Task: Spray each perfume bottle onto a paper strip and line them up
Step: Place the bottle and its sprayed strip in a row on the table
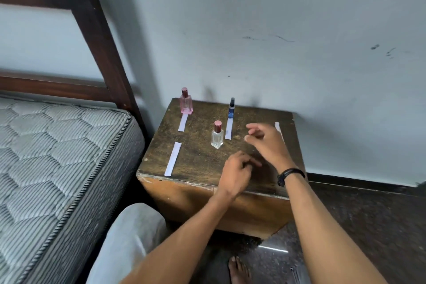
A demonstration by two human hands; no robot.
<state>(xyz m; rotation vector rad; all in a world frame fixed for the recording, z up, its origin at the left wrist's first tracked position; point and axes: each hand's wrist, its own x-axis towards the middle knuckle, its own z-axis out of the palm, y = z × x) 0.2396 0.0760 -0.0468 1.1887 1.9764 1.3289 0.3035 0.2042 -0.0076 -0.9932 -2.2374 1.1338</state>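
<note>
While the left hand [235, 175] and right hand [265, 143] hover empty, fingers loose, the clear bottle [217, 135] stands capped at mid-frame. It likely wants uncapping first, then a square spray over the strip [173, 159] at lower left.

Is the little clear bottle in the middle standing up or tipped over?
Standing up. The clear bottle sits on its base on the table, with its red cap on top.

No text, brand, number or sign can be read anywhere. The slim dark bottle [231, 108] at the centre of the frame carries a blue label, but it is too small and blurred to make out.
</note>
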